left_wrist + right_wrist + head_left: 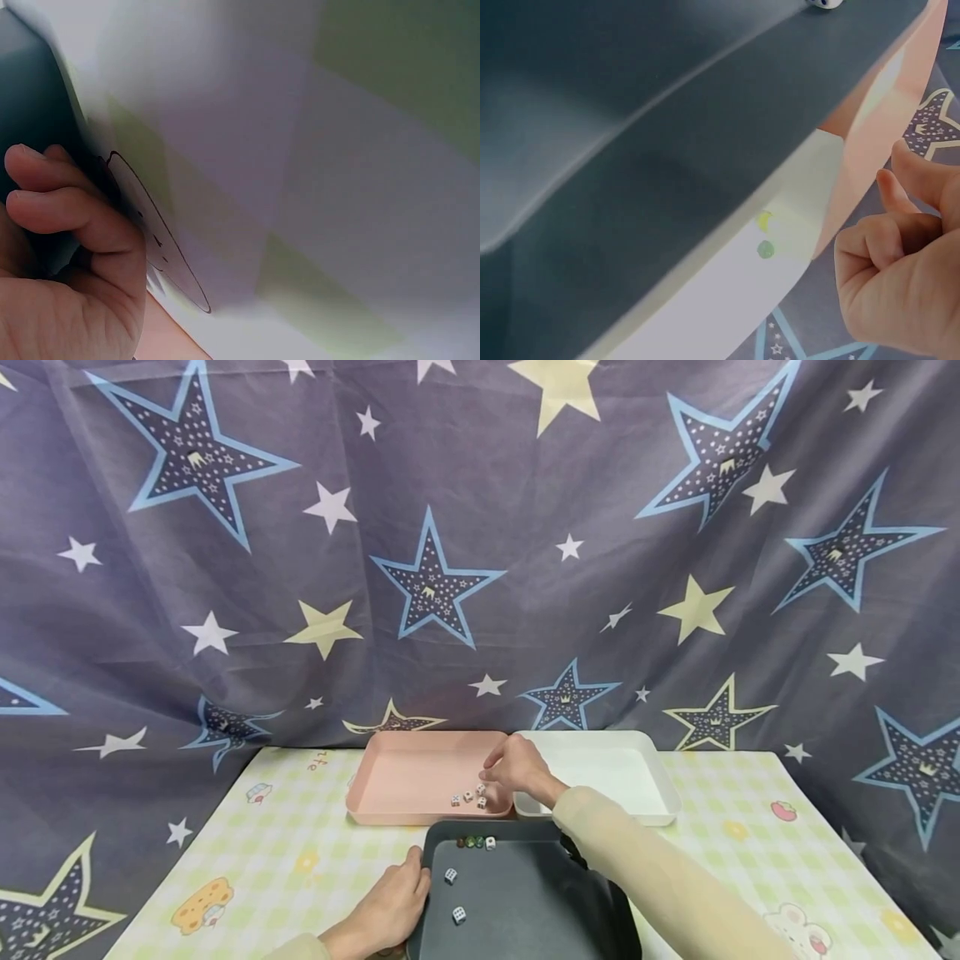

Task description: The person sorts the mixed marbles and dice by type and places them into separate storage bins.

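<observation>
My right hand (517, 766) is over the right side of the pink tray (397, 818). In the right wrist view, its thumb and forefinger stand apart with nothing visible between them, and the other fingers curl inward. Several white dice (468, 796) lie in the pink tray below that hand. My left hand (393, 897) holds the left edge of the dark grey tray (540, 893), fingers bent in the left wrist view. Inside the dark tray are a white die (491, 842) near the far wall, two more dice (459, 914) at the left, and small green and brown glassy balls (470, 842).
A white tray (660, 777) adjoins the pink one on the right, partly behind my right forearm. All trays stand on a checked tablecloth (277, 827) with cartoon prints. A grey star-patterned curtain (480, 468) hangs behind the table's far edge.
</observation>
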`<state>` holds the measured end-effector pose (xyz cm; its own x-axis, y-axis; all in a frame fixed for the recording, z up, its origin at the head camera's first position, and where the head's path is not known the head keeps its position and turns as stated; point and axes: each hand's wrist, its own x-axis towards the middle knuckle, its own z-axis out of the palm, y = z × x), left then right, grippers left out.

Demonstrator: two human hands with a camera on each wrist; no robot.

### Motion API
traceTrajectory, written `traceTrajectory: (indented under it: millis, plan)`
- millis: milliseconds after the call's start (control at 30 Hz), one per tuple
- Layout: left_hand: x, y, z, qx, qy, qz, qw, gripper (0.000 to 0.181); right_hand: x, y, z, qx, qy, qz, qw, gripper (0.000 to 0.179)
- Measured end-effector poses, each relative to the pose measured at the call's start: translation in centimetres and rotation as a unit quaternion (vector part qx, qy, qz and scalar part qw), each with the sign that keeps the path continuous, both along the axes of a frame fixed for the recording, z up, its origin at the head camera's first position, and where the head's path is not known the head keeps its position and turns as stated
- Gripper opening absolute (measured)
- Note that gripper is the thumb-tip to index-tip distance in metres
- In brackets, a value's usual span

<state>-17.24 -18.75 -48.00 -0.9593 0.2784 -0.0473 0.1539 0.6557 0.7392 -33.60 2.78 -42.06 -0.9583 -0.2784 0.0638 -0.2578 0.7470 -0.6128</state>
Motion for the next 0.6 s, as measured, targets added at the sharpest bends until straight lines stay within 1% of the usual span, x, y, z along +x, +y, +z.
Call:
traceTrajectory:
  millis: [133,233,400,600]
  plan:
    - [0.1,0.1,-0.1,0.001,-0.002,-0.001,1.0,0.019,0.2,0.1,0.4,-0.003,0.002,0.006,1.0,0.009]
    - [0.1,0.1,0.0,0.003,-0.009,-0.001,1.0,0.02,0.6,0.2,0.8,-0.007,0.001,0.01,0.9999,0.009]
    - [0.1,0.0,0.1,0.004,-0.018,0.0,0.9998,0.021,1.5,0.6,1.2,-0.011,0.008,0.024,0.9996,0.009]
    - [0.1,0.0,0.2,0.004,-0.015,0.0,0.9999,0.02,2.6,0.8,1.3,-0.017,0.011,0.037,0.9991,0.009]
